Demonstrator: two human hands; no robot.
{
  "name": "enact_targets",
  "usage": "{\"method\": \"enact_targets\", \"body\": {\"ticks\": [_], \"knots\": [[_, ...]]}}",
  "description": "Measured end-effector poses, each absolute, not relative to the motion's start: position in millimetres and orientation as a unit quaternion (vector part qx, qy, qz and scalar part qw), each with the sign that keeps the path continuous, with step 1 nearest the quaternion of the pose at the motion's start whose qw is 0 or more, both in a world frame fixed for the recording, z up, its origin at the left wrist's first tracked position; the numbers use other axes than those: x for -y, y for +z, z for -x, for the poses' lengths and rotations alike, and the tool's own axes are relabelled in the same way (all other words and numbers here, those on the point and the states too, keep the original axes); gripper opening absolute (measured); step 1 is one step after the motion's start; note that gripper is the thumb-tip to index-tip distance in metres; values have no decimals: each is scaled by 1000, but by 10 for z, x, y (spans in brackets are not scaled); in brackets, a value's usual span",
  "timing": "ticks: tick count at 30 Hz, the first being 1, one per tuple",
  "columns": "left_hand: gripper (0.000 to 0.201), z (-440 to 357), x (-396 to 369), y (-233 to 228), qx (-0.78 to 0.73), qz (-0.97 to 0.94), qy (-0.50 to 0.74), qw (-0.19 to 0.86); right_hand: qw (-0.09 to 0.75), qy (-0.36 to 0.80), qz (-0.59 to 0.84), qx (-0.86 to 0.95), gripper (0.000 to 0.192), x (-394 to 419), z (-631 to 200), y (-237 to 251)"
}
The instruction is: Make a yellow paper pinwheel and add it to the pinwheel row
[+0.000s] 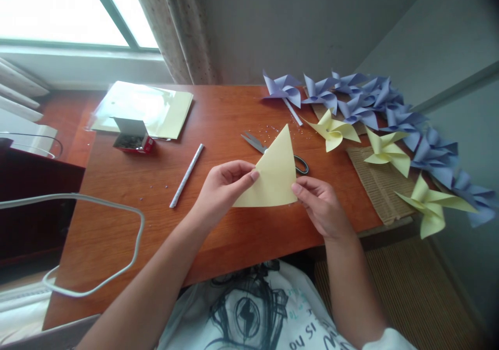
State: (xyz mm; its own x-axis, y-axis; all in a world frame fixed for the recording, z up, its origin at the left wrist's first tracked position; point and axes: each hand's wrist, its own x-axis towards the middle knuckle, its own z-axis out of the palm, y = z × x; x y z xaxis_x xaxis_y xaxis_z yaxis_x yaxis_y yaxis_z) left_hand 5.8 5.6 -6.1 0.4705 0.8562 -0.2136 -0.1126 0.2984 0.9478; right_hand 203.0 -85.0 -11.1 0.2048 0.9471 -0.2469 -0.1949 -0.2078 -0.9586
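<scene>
A yellow sheet of paper (275, 178), folded into a triangle, is held up over the table in both hands. My left hand (226, 186) pinches its left slanted edge between thumb and fingers. At the lower right corner, my right hand (319, 202) grips the paper the same way. Behind the paper lies a pair of scissors (255, 143), its blades and one dark handle loop showing and its middle hidden. To the left of my left hand rests a thin white paper tube (187, 176).
Several purple pinwheels (358, 108) and yellow pinwheels (385, 150) line the right side, partly over corrugated cardboard (374, 189). A small red box (134, 139) stands by a pack of yellow paper (177, 116) at the back left. A white cable (138, 235) loops over the left edge.
</scene>
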Motion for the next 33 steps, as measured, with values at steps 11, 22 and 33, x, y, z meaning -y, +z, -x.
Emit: {"method": "enact_targets", "body": {"ticks": [11,22,33], "knots": [[49,-89,-12,-153,-383,-732,390,407,568,422,627,327,24,798,-1941,-214],[60,-64,-8,-116,-285,-833,322,349,607,419,597,315,27,798,-1944,-231],[40,-55,-14,-19,-339,-582,376,637,586,406,600,363,27,853,-1919,-201]]}}
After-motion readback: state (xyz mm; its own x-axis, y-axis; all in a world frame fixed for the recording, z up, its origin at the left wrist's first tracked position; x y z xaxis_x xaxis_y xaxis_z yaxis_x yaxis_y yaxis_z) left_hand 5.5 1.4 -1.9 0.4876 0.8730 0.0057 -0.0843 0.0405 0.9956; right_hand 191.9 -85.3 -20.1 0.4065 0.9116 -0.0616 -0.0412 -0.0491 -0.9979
